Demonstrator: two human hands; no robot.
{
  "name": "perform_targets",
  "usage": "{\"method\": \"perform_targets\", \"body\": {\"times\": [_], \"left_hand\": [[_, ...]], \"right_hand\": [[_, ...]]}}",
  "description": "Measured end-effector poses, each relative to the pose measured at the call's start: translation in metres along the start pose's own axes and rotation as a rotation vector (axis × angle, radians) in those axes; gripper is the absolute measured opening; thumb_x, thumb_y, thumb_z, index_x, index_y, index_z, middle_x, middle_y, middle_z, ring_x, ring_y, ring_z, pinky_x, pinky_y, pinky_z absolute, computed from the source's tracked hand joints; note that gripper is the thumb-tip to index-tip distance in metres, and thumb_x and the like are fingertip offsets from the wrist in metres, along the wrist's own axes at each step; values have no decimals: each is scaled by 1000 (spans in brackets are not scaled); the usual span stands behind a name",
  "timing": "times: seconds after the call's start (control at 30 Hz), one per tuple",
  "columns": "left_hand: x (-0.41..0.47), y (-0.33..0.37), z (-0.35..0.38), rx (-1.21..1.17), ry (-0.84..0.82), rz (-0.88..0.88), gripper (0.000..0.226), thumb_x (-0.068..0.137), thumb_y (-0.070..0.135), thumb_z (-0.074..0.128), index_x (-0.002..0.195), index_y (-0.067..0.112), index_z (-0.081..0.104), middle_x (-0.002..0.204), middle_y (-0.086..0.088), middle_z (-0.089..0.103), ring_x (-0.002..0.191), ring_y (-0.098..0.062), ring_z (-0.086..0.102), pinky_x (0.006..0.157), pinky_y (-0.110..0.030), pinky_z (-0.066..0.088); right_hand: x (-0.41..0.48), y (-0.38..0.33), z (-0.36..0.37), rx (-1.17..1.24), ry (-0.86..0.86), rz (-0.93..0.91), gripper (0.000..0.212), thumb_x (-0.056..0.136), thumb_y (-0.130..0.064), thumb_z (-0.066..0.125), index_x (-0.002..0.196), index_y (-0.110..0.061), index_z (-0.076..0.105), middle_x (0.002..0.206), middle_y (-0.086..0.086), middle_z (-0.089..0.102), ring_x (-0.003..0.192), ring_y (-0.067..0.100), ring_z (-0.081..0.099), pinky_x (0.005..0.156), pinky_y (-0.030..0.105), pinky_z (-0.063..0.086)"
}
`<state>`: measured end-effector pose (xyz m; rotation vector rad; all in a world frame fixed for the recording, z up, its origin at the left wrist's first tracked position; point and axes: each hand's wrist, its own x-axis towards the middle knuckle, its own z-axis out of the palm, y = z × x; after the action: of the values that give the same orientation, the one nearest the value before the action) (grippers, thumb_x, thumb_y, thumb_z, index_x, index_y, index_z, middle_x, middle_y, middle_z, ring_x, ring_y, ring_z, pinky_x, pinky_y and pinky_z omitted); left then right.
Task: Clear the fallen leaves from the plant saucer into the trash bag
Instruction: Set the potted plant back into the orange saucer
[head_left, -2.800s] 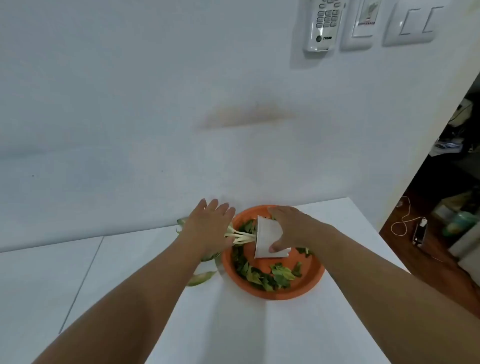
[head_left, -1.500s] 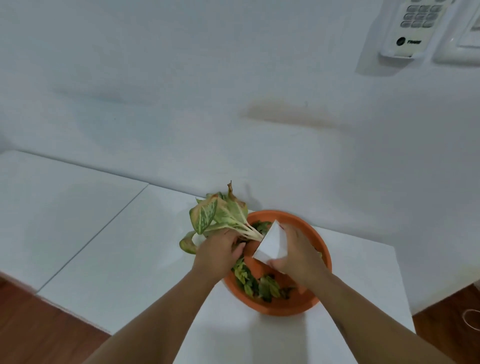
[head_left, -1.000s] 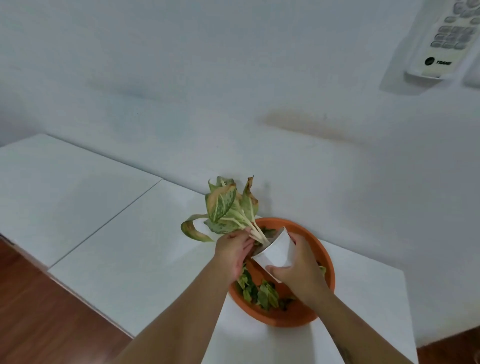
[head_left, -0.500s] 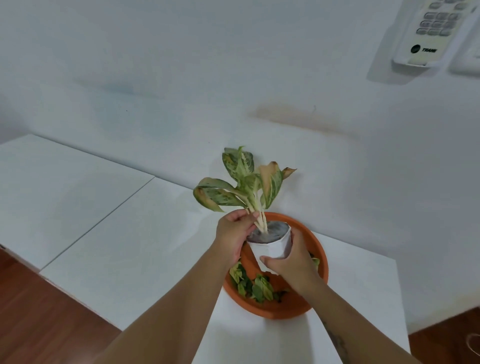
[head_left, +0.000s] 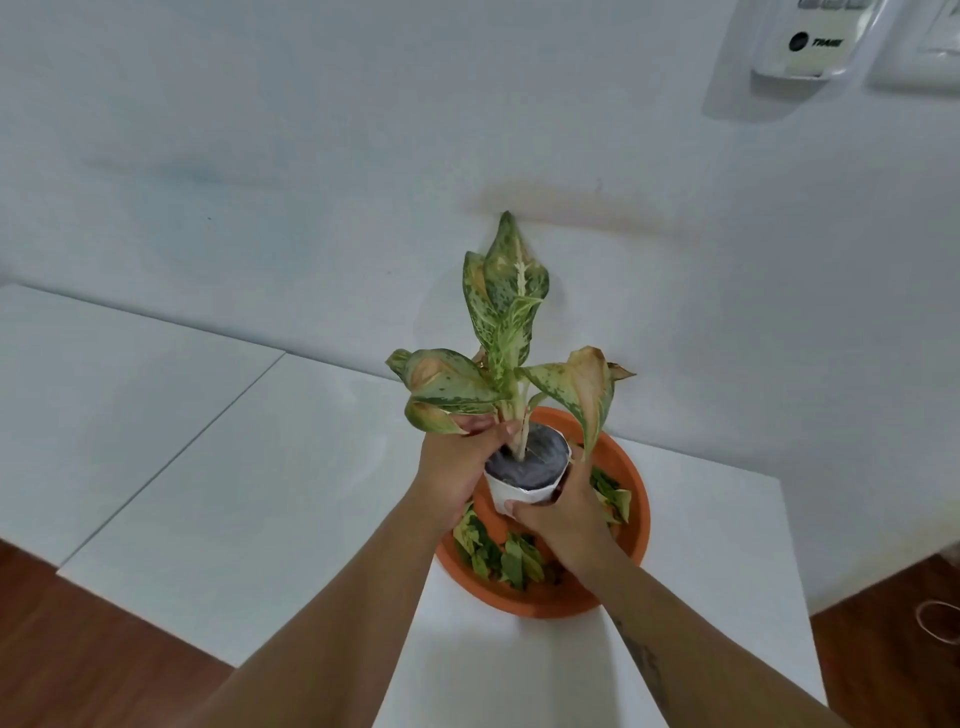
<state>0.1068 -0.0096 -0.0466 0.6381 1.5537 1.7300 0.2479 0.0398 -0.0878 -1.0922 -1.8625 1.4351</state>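
**Both hands hold the potted plant upright over the saucer**

The left hand (head_left: 454, 465) has its grip closed on the white pot (head_left: 524, 480) at its 9 o'clock rim, by the stems. The right hand (head_left: 563, 512) clasps the pot's 5 o'clock side. The variegated plant (head_left: 506, 332) stands upright. Fallen leaves (head_left: 498, 556) lie in the orange saucer (head_left: 631, 540), from 7 to 3 o'clock around the pot, on the white bench (head_left: 291, 493).

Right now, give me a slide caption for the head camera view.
Both hands, left hand and right hand, hold the white pot upright over the orange saucer of fallen leaves.
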Motion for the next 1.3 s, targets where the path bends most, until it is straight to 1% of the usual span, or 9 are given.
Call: {"method": "perform_targets", "body": {"times": [0.1,0.33,0.43,0.57,0.7,0.8,0.9,1.0,1.3], "left_hand": [[-1,-3,-2,-30,-33,2,35,78,8,78,112,5,70,113,-5,74,104,-17,69,89,-25,55],[-1,-6,-18,41,-40,17,34,78,14,79,111,9,71,110,-3,74,99,-12,70,84,-23,57],[1,-14,-34,106,-36,77,28,79,13,79,106,17,72,106,1,75,99,-14,71,88,-28,57],[3,-25,-49,437,94,255,7,87,21,64,93,18,67,94,3,73,92,-18,69,81,-36,58],[8,-42,-54,931,-203,349,9,92,21,50,92,22,59,86,5,66,78,-9,60,71,-25,47],[12,-51,-55,1206,-418,348,25,86,35,49,107,23,56,103,3,65,95,-15,59,83,-35,53],[13,-52,-52,1473,-546,302,65,81,52,47,135,17,46,136,-2,53,129,-22,43,109,-37,38],[5,-51,-44,1580,-620,215,84,79,61,48,148,15,30,155,-5,33,143,-28,27,116,-42,30],[-18,-47,-44,1393,-651,214,48,80,47,65,120,22,56,120,3,61,117,-22,50,94,-38,49]], "right_hand": [[0,6,5,-1,38,-13,96,53,-28,86,134,-27,33,121,-11,60,109,6,59,88,17,50],[-1,8,6,-93,53,-10,82,63,-22,87,132,-18,43,115,-7,62,102,-1,60,71,-4,40],[-5,9,-2,-166,43,-24,76,64,-28,83,127,-27,40,117,-11,60,106,6,59,86,14,47],[2,21,-18,-621,67,-82,61,73,-40,67,127,-30,40,121,-6,54,112,19,51,97,37,44],[16,27,-30,-881,-48,-89,68,76,-45,59,138,-26,37,141,0,46,130,27,41,111,42,33],[13,26,-34,-997,-137,-36,69,85,-42,53,145,-19,31,152,7,33,141,30,26,120,40,18],[5,24,-32,-1044,-181,3,59,88,-45,48,140,-19,37,147,6,38,136,29,32,114,39,26],[-10,20,-26,-985,-202,27,58,89,-49,46,140,-23,37,146,2,39,136,27,32,108,40,37],[-40,7,-15,-678,-214,-60,36,86,-33,59,121,-25,58,113,-4,59,103,12,53,87,28,49]]}}
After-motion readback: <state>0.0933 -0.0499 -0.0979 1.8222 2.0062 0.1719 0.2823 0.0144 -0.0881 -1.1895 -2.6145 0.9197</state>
